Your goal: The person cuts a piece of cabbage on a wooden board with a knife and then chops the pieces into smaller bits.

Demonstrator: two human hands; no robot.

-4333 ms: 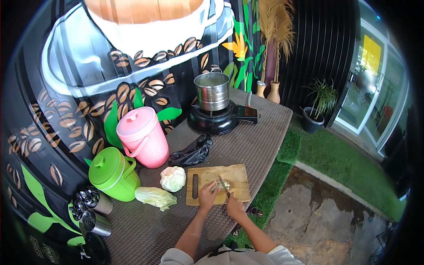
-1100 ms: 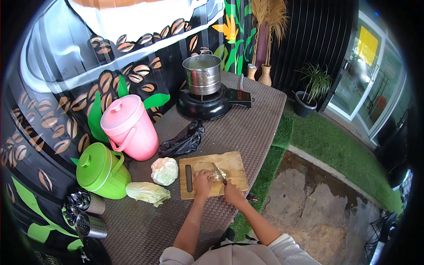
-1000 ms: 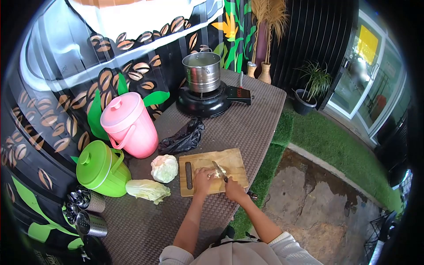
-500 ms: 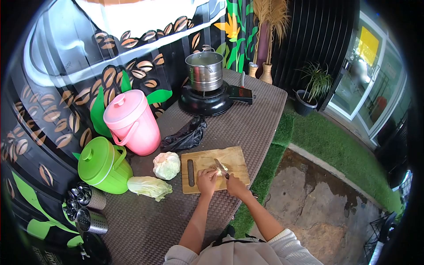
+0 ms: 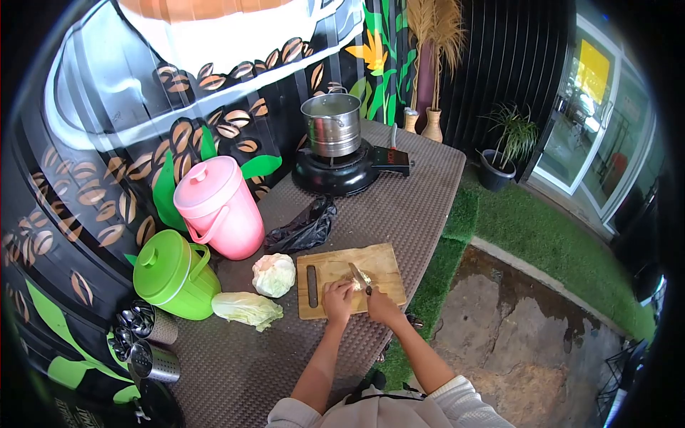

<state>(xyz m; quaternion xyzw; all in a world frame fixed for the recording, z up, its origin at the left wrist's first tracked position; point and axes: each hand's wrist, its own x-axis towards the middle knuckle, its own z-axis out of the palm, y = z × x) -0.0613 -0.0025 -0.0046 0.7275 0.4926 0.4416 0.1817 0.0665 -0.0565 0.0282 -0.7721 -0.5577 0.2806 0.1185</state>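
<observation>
My right hand (image 5: 384, 308) is closed round the handle of a knife (image 5: 357, 272), its blade angled over a wooden cutting board (image 5: 325, 265). Under and beside the blade lie small pale chopped pieces (image 5: 367, 278), too fine to name. My left hand (image 5: 337, 301) rests on the board just left of the blade, fingertips bunched against a pale bit of food that they mostly hide. Left of the board sit a round pale cabbage (image 5: 274, 276) and a longer napa cabbage (image 5: 247, 310).
A pink lidded jug (image 5: 221, 210) and a green one (image 5: 175, 274) stand by the painted wall. A crumpled black plastic bag (image 5: 303, 227) lies behind the board. Farther back, a steel pot (image 5: 331, 127) sits on a black stove (image 5: 334, 175). Metal cutlery holders (image 5: 155, 362) stand at left.
The view has shifted slightly, so the table's things appear a little lower. Both hands stay at the same spot on the board, with the knife still among the chopped pieces.
</observation>
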